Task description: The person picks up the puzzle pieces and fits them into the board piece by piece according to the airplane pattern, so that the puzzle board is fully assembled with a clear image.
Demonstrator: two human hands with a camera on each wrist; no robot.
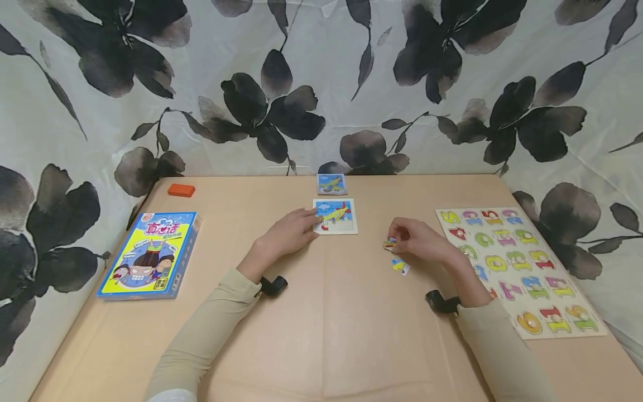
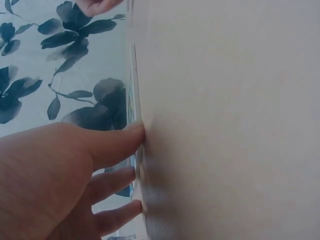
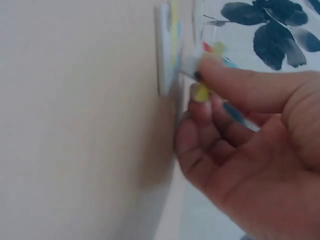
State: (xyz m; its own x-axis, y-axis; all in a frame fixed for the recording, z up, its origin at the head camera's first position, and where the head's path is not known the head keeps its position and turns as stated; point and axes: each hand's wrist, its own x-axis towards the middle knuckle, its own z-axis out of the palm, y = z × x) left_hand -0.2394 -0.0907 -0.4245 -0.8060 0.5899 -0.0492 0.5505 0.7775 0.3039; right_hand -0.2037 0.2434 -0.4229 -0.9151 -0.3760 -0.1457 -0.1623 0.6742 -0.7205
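Observation:
A small puzzle board (image 1: 335, 216) with a yellow airplane on blue lies flat in the middle of the table. My left hand (image 1: 291, 231) rests at its left side; in the left wrist view the thumb (image 2: 117, 145) and fairly straight fingers touch its edge. To the right of the board, my right hand (image 1: 419, 239) pinches a small puzzle piece (image 1: 389, 244) between thumb and fingertips. The right wrist view shows yellow on the held piece (image 3: 201, 92), though blur and the fingers hide its shape. Just below that hand, loose puzzle pieces (image 1: 400, 266) in yellow, blue and white lie on the table.
Behind the board sits a smaller airplane picture (image 1: 331, 184). At left are a blue and yellow box (image 1: 150, 255) and an orange block (image 1: 181, 190). A large board of colourful number shapes (image 1: 522, 268) lies under and beside the right forearm. A floral cloth (image 1: 321, 33) hangs at the back.

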